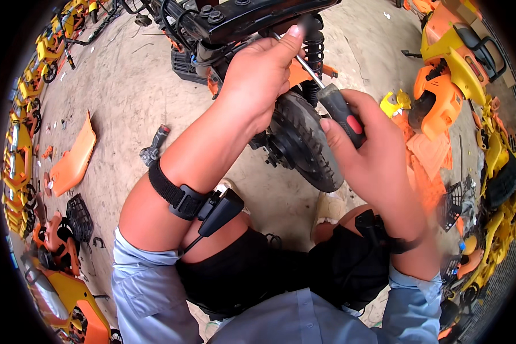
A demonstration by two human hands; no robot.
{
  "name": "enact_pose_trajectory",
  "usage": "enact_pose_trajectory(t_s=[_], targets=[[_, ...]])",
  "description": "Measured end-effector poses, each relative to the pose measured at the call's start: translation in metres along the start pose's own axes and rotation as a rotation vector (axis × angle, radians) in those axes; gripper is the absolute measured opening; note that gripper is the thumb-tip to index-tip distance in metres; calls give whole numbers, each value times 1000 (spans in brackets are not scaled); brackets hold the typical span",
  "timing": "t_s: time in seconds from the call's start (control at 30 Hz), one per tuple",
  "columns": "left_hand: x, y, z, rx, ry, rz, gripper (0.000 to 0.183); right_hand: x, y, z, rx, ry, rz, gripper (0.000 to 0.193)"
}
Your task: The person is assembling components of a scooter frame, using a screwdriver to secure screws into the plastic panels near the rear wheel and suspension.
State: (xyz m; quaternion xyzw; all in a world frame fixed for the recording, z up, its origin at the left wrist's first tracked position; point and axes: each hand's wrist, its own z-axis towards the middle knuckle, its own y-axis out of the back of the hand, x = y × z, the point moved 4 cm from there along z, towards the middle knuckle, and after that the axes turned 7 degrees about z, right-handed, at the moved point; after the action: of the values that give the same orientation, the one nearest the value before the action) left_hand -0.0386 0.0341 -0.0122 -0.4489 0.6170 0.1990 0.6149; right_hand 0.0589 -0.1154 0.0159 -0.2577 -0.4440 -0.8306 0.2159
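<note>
My right hand (372, 155) is clamped on the screwdriver (327, 94) handle while my left hand (258, 74) pinches its shaft up by the black scooter frame (252, 14), rear wheel (304, 143) just below both hands.

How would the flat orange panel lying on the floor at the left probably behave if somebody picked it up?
The orange panel looks like thin moulded plastic, so it is probably light and may flex a little. It is curved and lies flat on the concrete floor, so it should not roll, though it might slide easily.
</note>
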Motion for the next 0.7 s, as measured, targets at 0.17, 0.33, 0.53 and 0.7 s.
enact_pose_trajectory(t_s=[0.17, 0.33, 0.53, 0.7], targets=[[2, 4, 0, 12, -1, 3, 36, -2, -3, 5, 120, -343, 310, 28], [6, 2, -2, 71, -16, 5, 38, -15, 0, 7, 268, -862, 1334, 32], [6, 5, 2, 88, -31, 39, 39, -15, -3, 5, 264, -783, 947, 35], [10, 5, -11, 96, 121, -35, 37, -21, 16, -5, 259, -731, 816, 30]])
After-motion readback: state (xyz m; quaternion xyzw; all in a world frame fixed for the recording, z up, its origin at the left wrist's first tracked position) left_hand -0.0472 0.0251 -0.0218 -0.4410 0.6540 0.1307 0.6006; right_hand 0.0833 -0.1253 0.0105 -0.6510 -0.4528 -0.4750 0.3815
